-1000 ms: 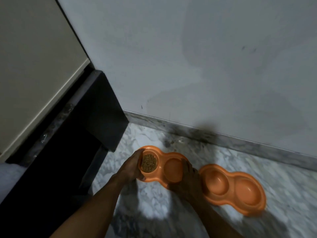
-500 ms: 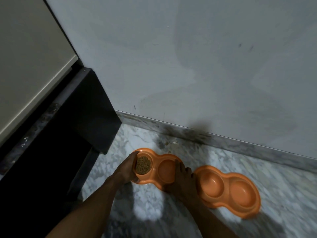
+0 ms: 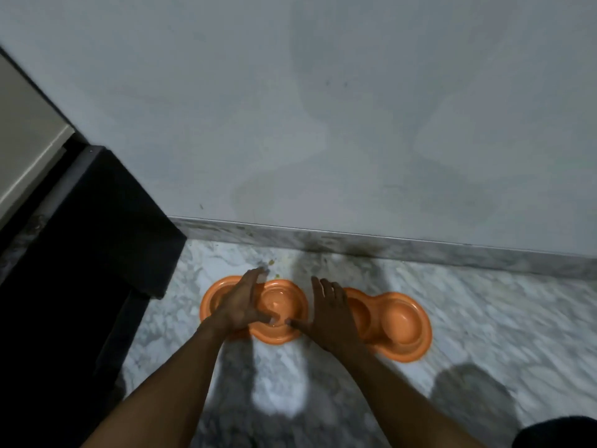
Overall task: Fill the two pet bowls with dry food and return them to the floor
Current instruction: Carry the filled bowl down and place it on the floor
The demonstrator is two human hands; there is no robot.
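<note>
Orange plastic double pet bowl lies crosswise beneath the left hand; right hand beside; fingers spread, empty.

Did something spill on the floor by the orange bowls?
Yes, a few tiny yellowish crumbs lie on the grey marble floor behind the left orange plastic double bowl. They look like stray food, too small to be sure.
</note>
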